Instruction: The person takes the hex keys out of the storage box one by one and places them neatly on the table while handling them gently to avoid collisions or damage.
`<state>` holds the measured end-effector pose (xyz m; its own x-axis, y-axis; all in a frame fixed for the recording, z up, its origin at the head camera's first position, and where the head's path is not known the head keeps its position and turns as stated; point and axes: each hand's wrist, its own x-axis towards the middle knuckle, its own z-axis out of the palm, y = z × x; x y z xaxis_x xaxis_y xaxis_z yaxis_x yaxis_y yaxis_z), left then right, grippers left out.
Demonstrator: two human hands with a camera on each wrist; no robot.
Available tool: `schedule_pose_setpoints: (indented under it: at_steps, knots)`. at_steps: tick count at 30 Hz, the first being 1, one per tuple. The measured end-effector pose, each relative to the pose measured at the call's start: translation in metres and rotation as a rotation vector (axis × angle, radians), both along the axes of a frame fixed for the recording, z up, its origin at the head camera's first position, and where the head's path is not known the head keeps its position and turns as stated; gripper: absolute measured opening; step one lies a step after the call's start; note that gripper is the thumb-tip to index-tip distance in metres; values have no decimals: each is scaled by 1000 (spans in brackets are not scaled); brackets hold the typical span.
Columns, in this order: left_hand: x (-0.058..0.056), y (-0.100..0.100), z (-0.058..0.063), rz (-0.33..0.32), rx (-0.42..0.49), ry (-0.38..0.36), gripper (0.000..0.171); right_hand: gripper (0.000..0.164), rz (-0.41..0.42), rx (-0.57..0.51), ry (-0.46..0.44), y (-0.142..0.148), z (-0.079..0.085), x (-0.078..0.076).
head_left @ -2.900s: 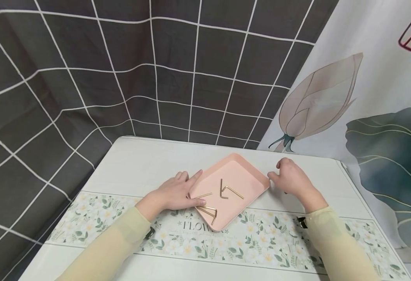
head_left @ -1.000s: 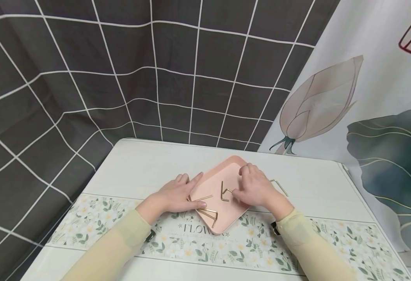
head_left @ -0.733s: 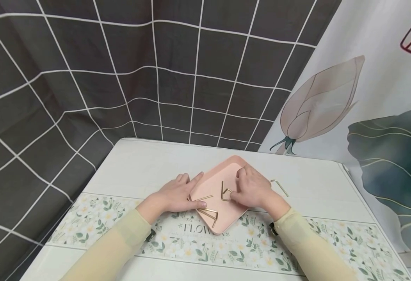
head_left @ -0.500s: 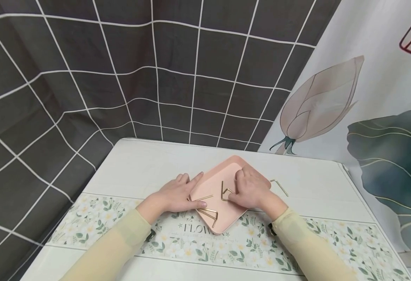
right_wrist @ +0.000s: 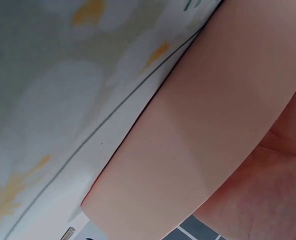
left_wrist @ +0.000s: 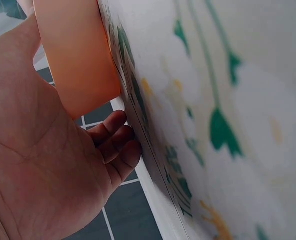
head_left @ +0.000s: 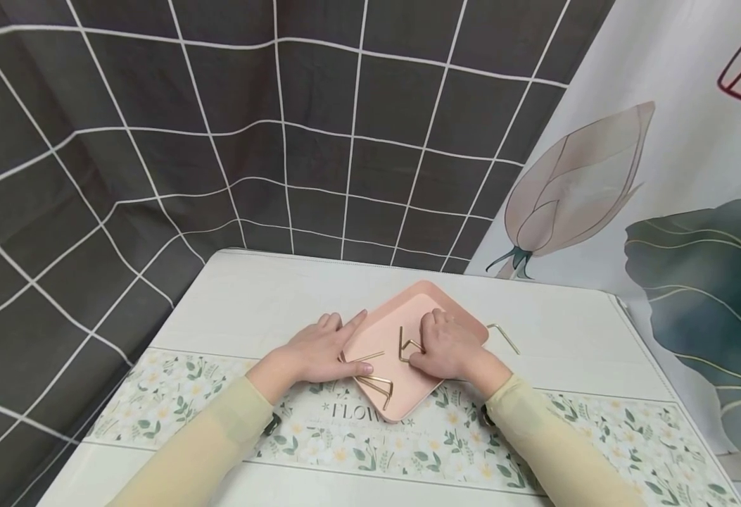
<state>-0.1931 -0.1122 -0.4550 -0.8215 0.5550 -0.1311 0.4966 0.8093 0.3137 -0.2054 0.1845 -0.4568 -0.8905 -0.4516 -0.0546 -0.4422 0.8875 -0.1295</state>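
Observation:
A pink tray (head_left: 408, 408) lies slanted on the table, with several gold L-shaped hex keys inside. My left hand (head_left: 316, 352) rests over its left corner, thumb inside and index finger along the rim; in the left wrist view the other fingers bend loosely beside the tray wall (left_wrist: 78, 55). My right hand (head_left: 449, 348) is in the tray's right part, fingers bent downward. One hex key (head_left: 411, 343) runs partly under it; whether the fingertips pinch that key is hidden. Another hex key (head_left: 400, 338) lies just left of it. Two more keys (head_left: 378, 382) lie near my left thumb.
One hex key (head_left: 504, 339) lies on the white table (head_left: 573, 331) just right of the tray. A floral printed band (head_left: 345, 451) crosses the table in front. Behind stands a dark grid curtain (head_left: 319, 155), with a leaf-printed cloth (head_left: 598, 176) at right.
My right hand has come from beside the tray's right corner into it, then edged slightly left. The hex key on the table, earlier mostly covered, now shows. My left hand has stayed put.

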Motion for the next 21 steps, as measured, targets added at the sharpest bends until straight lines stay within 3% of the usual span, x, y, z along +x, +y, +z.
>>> schedule_pose_setpoints:
  at_steps: [10,21]
  knots:
    - [0,-1,-6,7,-17,1,115,32,1,40,-28,-1,-2,0]
    - [0,-1,-4,9,-6,-1,114,25,-6,72,-48,-3,-3,-1]
